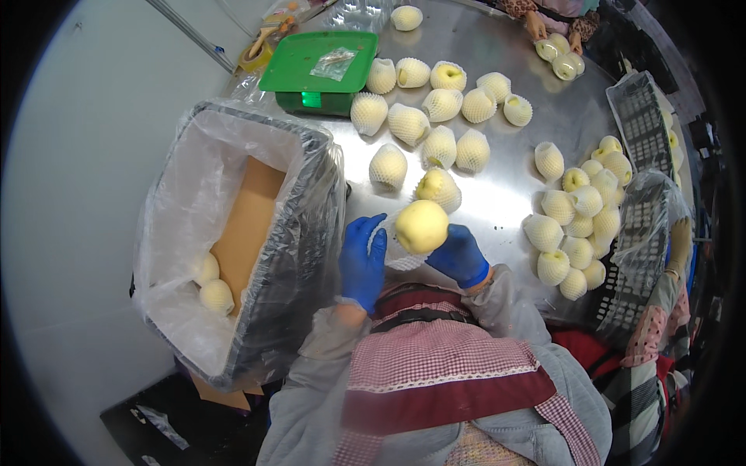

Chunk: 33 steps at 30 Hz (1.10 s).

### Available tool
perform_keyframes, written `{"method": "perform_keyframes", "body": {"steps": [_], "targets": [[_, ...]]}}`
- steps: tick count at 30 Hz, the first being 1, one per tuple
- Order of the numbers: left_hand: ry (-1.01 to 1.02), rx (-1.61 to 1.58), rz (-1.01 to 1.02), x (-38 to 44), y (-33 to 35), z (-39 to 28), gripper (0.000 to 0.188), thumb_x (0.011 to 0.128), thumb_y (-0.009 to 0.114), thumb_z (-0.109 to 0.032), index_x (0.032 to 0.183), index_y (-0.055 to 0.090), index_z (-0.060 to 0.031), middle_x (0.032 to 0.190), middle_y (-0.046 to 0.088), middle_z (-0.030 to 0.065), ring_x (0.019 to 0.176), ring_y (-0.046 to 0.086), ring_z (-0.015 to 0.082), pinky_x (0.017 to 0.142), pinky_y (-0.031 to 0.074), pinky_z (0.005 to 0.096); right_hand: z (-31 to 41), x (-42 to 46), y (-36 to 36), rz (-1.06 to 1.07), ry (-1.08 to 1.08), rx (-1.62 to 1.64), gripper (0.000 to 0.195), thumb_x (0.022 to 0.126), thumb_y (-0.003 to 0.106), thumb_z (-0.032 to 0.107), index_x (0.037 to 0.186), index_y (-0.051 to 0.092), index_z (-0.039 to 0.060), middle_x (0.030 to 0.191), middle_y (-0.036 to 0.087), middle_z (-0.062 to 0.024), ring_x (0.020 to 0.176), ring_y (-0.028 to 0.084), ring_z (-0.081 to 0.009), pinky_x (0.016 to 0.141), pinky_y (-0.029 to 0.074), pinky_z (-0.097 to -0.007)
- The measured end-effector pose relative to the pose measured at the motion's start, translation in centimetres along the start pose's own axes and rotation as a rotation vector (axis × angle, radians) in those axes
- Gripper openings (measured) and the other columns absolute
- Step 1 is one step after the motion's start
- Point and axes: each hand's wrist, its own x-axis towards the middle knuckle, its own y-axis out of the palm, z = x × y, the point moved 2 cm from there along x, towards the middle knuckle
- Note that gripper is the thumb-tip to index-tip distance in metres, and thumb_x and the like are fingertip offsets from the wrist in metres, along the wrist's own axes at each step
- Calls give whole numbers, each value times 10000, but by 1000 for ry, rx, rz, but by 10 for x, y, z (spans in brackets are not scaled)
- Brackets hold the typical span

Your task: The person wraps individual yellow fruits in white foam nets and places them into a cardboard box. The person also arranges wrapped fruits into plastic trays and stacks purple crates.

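My left hand point(361, 262), in a blue glove, grips a white foam net sleeve point(402, 260) with thumb and fingers. A bare yellow apple point(423, 228) sits over the sleeve's mouth, partly hiding it. My right hand point(460, 256), also blue-gloved, holds the apple's right side; some of its fingers are hidden beneath the fruit. Just beyond the bare apple lies another apple in foam net point(441, 191), its yellow skin partly exposed. Several sleeved apples point(441, 147) stand in loose rows farther up the metal table point(495, 215).
A plastic-lined crate point(297, 233) at left holds netted apples point(216, 297) and cardboard point(250, 215). Beyond are a green-lidded scale point(323, 58) and tape point(256, 58). More netted apples point(577, 221) pile by black crates point(641, 233) at right. Co-workers' hands point(536, 26) show at top and right.
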Motion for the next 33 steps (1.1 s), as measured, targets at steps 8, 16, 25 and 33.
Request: {"method": "perform_keyframes", "body": {"steps": [8,16,25,33], "targets": [[-299,-278,4,-2,1,-9,227,973,663,-94,1174,669,13,960,675,27,833,598,82,755,494,250,-1,2,-14,47,-30,110,725,912,660,361,1477,408,-16,1462,517,-187,1349,504,-321,1179,350,-467],[-395,-354,-15,-2,3,-6,208,987,648,-93,1168,675,7,1016,698,25,849,593,65,747,494,241,2,4,-2,-19,-14,-249,834,858,744,282,1533,339,6,1511,457,-128,1410,427,-261,1195,309,-406],[-392,-485,-39,5,6,-11,192,994,636,-85,1164,679,-9,1066,696,27,919,609,81,801,496,236,16,9,14,21,-10,-449,1050,746,855,205,1587,242,67,1575,365,-82,1477,332,-234,1220,248,-383],[-442,-536,5,12,6,-20,202,985,643,-78,1173,683,-18,1074,699,25,889,607,71,759,488,223,27,7,18,6,37,-612,1021,789,825,219,1593,218,52,1574,368,-109,1465,355,-249,1215,273,-395]]}}
